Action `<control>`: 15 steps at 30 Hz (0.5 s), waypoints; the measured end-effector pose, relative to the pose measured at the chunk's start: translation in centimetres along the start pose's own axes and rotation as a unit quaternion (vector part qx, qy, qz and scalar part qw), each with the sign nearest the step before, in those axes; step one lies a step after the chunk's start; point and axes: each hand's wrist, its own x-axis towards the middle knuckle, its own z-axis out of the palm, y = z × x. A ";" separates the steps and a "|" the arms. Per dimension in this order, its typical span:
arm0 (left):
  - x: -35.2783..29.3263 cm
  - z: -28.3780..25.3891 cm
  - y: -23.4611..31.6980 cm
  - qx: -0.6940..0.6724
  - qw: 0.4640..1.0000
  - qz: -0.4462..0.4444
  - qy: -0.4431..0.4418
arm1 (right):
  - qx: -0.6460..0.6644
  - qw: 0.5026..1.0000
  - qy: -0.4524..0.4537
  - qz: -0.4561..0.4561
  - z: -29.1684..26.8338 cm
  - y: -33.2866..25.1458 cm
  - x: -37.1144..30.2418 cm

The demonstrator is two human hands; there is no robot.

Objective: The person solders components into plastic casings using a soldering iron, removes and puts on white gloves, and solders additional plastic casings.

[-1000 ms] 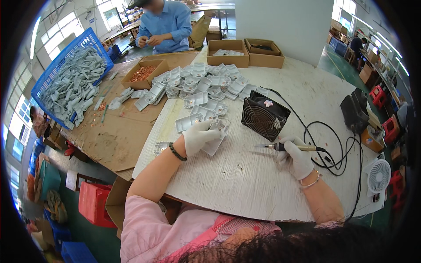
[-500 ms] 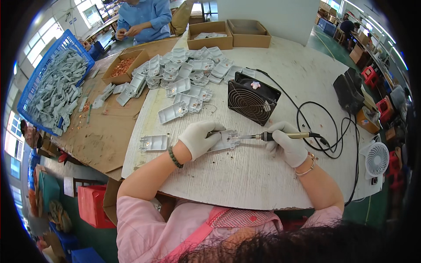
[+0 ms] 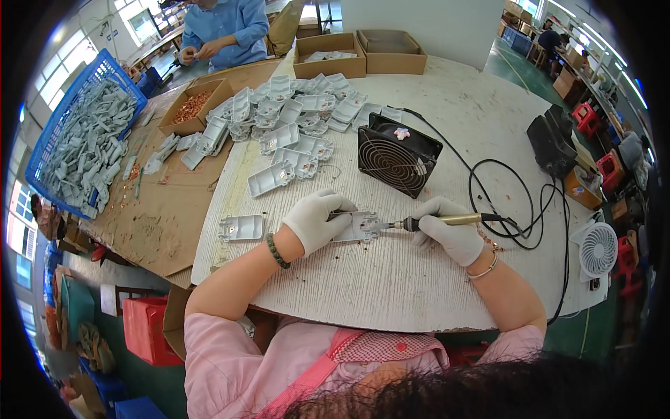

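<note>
My gloved left hand is closed on the near-left part of a grey plastic housing that lies on the white tabletop. In my gloved right hand is a soldering iron with a pale yellow handle, held like a pen and pointing left. Its metal tip is at the right end of the housing, where small tabs stick out; whether it touches cannot be made out. Left of my left hand lies a second grey housing. Beyond both hands stands a black fan.
A heap of grey housings lies at the back, beside a box of copper-coloured parts. A blue basket of grey pieces stands far left. The black cable loops at right, near a black soldering station. A co-worker sits opposite.
My right hand and the soldering iron have shifted slightly left, bringing the tip farther over the housing's right end. My left hand keeps its hold. The whole view has shifted a little.
</note>
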 end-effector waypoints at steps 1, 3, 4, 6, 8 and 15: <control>0.0 0.0 0.0 0.001 1.000 0.003 0.001 | 0.008 1.000 0.004 0.010 0.1 0.0 0.0; 0.0 0.0 0.0 0.002 1.000 0.004 0.000 | 0.008 1.000 0.000 0.003 0.1 0.0 0.0; 0.0 0.0 -0.1 0.002 1.000 0.001 -0.001 | 0.009 1.000 0.001 0.004 0.1 0.0 -0.1; 0.0 0.1 -0.1 0.002 1.000 0.000 -0.002 | 0.011 1.000 -0.001 0.012 0.1 -0.1 -0.1; 0.0 0.1 -0.1 0.001 1.000 0.001 -0.002 | 0.008 1.000 -0.001 0.015 0.2 -0.1 -0.1; 0.0 0.1 -0.2 0.001 1.000 0.004 -0.002 | 0.000 1.000 0.002 0.005 0.2 0.1 0.0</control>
